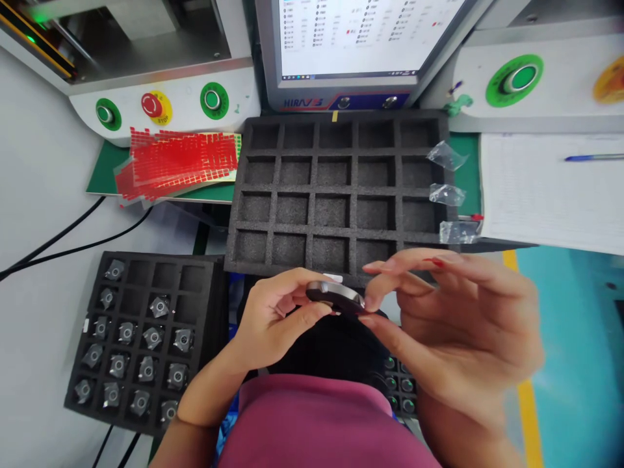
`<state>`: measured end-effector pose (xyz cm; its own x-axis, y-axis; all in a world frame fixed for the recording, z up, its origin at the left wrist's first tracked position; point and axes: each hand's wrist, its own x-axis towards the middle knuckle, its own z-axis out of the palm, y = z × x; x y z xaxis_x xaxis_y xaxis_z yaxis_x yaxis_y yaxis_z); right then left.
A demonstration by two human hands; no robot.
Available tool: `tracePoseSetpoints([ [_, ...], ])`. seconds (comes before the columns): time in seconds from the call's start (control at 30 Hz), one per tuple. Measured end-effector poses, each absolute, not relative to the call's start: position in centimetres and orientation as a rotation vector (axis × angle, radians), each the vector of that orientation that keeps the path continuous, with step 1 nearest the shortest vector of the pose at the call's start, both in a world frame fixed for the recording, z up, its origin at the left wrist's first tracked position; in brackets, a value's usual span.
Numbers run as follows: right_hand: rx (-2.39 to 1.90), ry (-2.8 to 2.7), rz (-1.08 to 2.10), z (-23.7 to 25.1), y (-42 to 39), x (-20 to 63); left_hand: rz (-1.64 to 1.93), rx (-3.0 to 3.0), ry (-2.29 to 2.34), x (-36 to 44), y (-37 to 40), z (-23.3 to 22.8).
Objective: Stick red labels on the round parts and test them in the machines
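A round, thin watch case [336, 294], dark with a silver rim, is held edge-on above my lap. My left hand [280, 315] is closed around its left end, thumb below and fingers above. At its right end, the thumb and index finger of my right hand [453, 318] close on the edge; another finger stretches out above. A small red piece [437, 262] sticks to that raised finger. Whether anything small lies between the right fingertips is hidden.
A black foam tray [314, 188] with square pockets lies ahead, clear film scraps [447, 195] on its right edge. Another foam tray [141, 266] at left holds several wrapped round parts. Red sticker sheets [180, 162], a monitor [341, 97], button panels, paper and a pen [592, 157] surround them.
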<state>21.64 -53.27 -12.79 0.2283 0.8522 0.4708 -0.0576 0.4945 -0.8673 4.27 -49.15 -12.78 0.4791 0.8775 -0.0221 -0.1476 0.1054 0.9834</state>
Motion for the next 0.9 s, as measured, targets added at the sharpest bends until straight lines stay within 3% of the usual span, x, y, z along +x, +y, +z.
tracePoseSetpoints([
  [0.23, -0.881, -1.187, 0.711, -13.2, -53.3, 21.7, 0.941, 1.400, 0.799, 4.5, -49.4, -12.7],
  [0.57, -0.957, -1.205, 0.341, -14.2, -53.3, 20.9, 1.114, 1.687, 0.765, 5.3, -49.9, -13.4],
  [0.9, -0.954, -1.014, 0.455, -14.3, -52.9, 19.4, 1.125, 1.675, 0.871, 5.5, -49.4, -13.3],
])
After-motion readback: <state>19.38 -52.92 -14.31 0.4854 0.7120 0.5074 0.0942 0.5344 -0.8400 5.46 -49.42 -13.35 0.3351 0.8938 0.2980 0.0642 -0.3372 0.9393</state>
